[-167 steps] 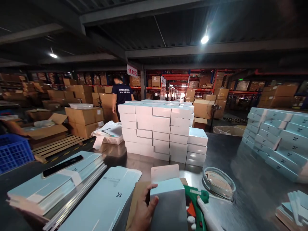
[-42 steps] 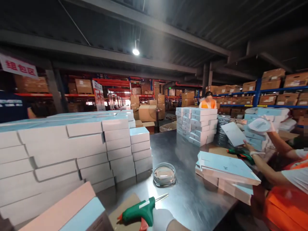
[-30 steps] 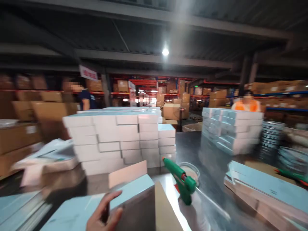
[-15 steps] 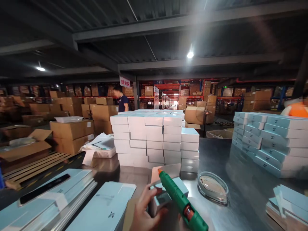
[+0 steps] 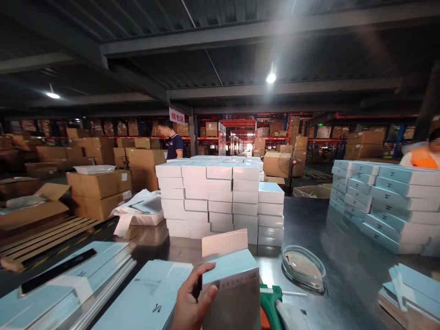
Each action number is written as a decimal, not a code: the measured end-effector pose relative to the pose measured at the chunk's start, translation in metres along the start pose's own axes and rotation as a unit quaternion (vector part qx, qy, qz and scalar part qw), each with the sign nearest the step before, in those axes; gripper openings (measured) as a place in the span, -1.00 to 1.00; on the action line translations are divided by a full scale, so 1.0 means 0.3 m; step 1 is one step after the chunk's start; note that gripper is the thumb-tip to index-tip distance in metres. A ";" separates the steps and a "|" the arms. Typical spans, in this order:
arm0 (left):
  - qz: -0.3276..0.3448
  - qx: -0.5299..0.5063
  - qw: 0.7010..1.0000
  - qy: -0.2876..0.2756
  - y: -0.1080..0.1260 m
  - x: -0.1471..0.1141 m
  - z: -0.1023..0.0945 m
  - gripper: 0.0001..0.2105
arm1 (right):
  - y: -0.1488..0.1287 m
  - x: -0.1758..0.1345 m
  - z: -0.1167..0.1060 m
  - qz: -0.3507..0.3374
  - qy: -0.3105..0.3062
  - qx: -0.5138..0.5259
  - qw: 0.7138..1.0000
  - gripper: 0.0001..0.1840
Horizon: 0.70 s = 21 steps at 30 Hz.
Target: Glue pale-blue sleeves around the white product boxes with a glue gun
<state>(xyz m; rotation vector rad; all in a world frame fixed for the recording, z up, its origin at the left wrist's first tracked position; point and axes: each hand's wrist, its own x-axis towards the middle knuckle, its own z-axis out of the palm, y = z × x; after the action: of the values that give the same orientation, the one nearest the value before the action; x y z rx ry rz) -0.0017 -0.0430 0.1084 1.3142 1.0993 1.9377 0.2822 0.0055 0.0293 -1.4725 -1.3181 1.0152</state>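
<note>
My left hand (image 5: 195, 298) is closed around the left side of a small light-blue carton (image 5: 232, 298), thumb on its near face. The carton's pale flap (image 5: 225, 243) stands up at the far edge. Just right of the carton, partly hidden by it, is a green glue gun (image 5: 272, 305), with a glue stick poking out to the right. My right hand does not show. Under and left of my left hand lies a stack of flat light-blue cartons (image 5: 137, 293).
A block of white boxes (image 5: 209, 197) stands ahead on the metal table. A glass dish (image 5: 303, 270) sits to the right, near more stacked boxes (image 5: 388, 197). A phone (image 5: 58, 271) rests on flat cartons at left. Two people stand beyond the table.
The glue gun has gone from above the carton to its right side, lower down. The carton has turned and risen, its broad printed face now toward me. My right hand has left view.
</note>
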 end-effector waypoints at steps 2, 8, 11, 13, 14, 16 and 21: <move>0.000 0.003 1.000 -0.013 -0.012 0.001 0.001 -0.41 | -0.057 0.003 -0.028 -0.045 0.045 -0.027 0.998 -0.46; 0.000 -0.045 0.993 -0.112 -0.137 -0.022 0.008 -0.45 | -0.403 -0.119 0.030 -0.175 -0.150 0.220 0.948 -0.19; 0.022 -0.048 0.989 -0.135 -0.179 -0.034 0.011 -0.49 | -0.453 -0.148 0.049 -0.200 -0.184 0.169 0.947 -0.23; 0.043 -0.080 0.989 -0.116 -0.176 -0.036 0.016 -0.58 | -0.426 -0.143 0.036 -0.228 -0.194 0.115 0.947 -0.10; 0.054 -0.105 0.988 -0.102 -0.166 -0.033 0.018 -0.60 | -0.404 -0.138 0.025 -0.244 -0.191 0.090 0.947 -0.05; 0.091 -0.128 0.983 -0.096 -0.135 -0.020 0.013 -0.63 | -0.362 -0.133 0.005 -0.283 -0.167 0.043 0.943 -0.20; 0.273 0.032 0.931 -0.240 -0.056 0.048 -0.073 -0.83 | -0.339 -0.158 0.005 -0.429 -0.148 0.027 0.891 -0.71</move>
<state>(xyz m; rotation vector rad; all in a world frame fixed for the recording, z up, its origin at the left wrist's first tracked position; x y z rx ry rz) -0.0275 -0.0300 0.0966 2.1610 0.5913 1.7773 0.2487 -0.0372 0.1273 -0.5512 -1.8868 0.6657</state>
